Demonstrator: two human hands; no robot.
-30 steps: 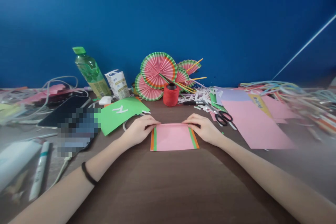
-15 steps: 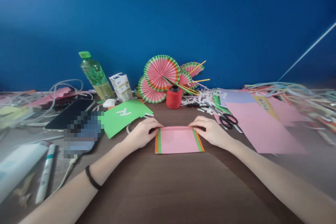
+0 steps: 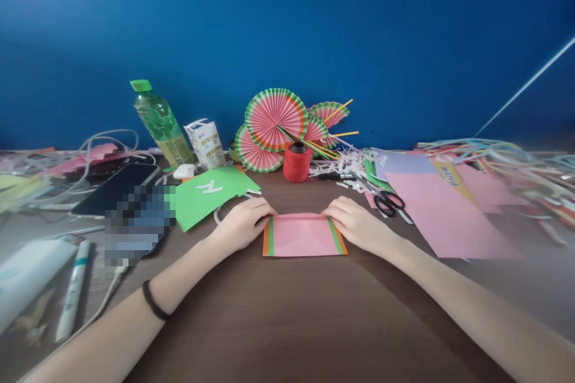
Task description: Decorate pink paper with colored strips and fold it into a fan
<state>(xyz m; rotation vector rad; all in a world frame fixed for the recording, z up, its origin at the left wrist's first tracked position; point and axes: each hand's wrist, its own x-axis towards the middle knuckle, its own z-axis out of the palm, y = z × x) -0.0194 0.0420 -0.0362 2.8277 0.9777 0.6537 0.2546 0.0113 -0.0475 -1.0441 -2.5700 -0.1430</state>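
Observation:
A pink sheet of paper (image 3: pixel 307 238) with green and orange stripes along its left and right sides lies on the brown table (image 3: pixel 291 317). Its far edge is folded or raised in a narrow strip. My left hand (image 3: pixel 245 221) pinches the far left corner, fingers closed on the paper. At the far right corner, my right hand (image 3: pixel 357 222) grips the same sheet between thumb and fingers. The thumbs are partly hidden. Just beyond the sheet stands a spool of red thread (image 3: pixel 296 164).
Pleated paper fans (image 3: pixel 276 119) lean behind the spool. Scissors (image 3: pixel 389 202), white paper shreds (image 3: pixel 345 164) and a large pink sheet (image 3: pixel 444 215) lie to the right. On the left are green paper (image 3: pixel 211 194), a carton (image 3: pixel 205 143), a bottle (image 3: pixel 164 122), a phone (image 3: pixel 114 190) and a marker (image 3: pixel 74 293).
The view has shifted slightly. Both hands keep their hold on the paper's far corners, and the strip along the far edge looks a little more raised or folded.

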